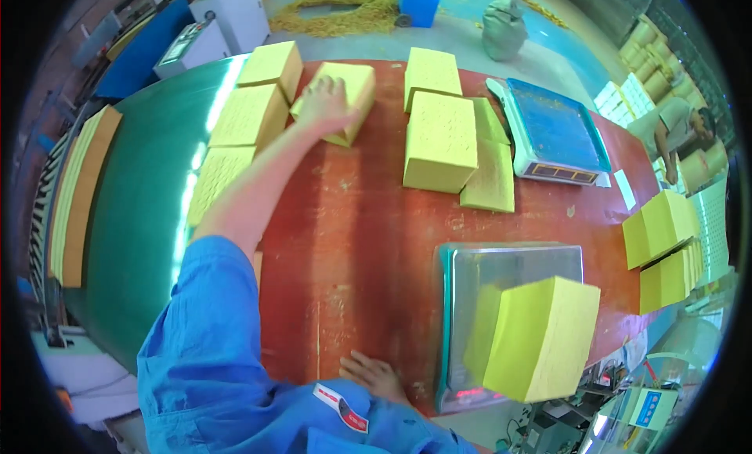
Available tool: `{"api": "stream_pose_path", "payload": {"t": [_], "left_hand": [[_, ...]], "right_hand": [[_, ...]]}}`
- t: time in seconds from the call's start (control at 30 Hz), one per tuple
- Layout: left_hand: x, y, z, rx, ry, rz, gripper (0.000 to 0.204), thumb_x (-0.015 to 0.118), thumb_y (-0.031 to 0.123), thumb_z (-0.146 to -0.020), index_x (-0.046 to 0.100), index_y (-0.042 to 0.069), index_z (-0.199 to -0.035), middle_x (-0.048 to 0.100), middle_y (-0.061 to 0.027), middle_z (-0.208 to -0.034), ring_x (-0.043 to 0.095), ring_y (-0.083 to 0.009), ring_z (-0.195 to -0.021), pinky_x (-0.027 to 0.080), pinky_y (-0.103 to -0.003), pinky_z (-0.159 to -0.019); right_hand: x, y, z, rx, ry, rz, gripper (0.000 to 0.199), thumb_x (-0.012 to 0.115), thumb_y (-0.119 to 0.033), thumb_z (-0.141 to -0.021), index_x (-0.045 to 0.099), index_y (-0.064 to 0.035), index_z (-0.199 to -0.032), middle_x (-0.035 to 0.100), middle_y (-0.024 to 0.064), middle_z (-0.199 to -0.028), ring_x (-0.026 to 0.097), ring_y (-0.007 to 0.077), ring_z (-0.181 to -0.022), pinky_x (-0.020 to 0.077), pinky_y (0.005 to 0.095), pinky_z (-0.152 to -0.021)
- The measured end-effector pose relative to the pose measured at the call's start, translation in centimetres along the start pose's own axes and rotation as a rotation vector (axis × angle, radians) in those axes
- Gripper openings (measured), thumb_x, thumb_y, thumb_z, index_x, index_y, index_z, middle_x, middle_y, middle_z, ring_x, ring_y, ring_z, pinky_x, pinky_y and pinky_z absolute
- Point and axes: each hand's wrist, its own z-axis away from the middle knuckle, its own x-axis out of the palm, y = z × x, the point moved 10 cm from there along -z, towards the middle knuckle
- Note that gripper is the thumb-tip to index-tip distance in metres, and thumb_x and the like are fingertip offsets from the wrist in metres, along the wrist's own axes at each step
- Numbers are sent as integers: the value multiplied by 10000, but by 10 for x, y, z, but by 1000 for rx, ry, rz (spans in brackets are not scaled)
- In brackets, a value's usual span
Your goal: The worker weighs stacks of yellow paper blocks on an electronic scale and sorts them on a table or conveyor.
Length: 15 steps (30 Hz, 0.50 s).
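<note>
On the steel pan of the near scale (509, 297), one yellow stack (540, 336), tilted, with a corner out past the pan's front edge. Judged as one stack at the weighing point and many more off it.

Far up and left of that scale, left hand (325, 101) laid on top of another yellow stack (352, 94) with fingers over its far side. Grip there hard to read: pressing or clasping, cannot tell. Just left of the scale, at the near edge of the red surface (352, 235), right hand (376, 376) lying flat, grip released, holding nothing.

Left of the scale and farther off, a row of yellow stacks (251, 113) along the green strip. Straight beyond the scale, a taller pile of stacks (441, 141) with loose yellow sheets leaning beside it. Right of the scale, two more stacks (658, 227) at the surface's end.

Beyond the scale and slightly right, a second scale (556, 129) with a blue top and nothing on it; near it, a small white slip (625, 189). Below and left of the near scale, a red-and-white patch (341, 407) on the blue sleeve. Below and right, a small blue sign (648, 407). Far beyond, a grey sack (504, 27) on the floor.
</note>
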Motion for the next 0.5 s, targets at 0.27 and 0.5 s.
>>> {"api": "stream_pose_path", "payload": {"t": [0.27, 0.5], "left_hand": [[-106, 113, 317, 285, -32, 207, 873, 681, 366, -736, 332, 18, -1456, 304, -249, -1507, 264, -397, -1418, 200, -502, -1175], [-169, 163, 534, 397, -460, 101, 857, 689, 242, -716, 329, 54, -1471, 250, -239, -1543, 189, -374, -1461, 158, -498, -1186]], "right_hand": [[-105, -40, 11, -109, 382, -391, 353, 635, 21, -755, 654, -43, -1102, 658, 137, -1159, 649, 304, -1007, 529, 399, -826], [-208, -101, 6, -343, 383, -125, 441, 632, -21, -815, 559, -4, -1249, 589, 194, -1250, 539, 402, -1185, 427, 466, -1006]]}}
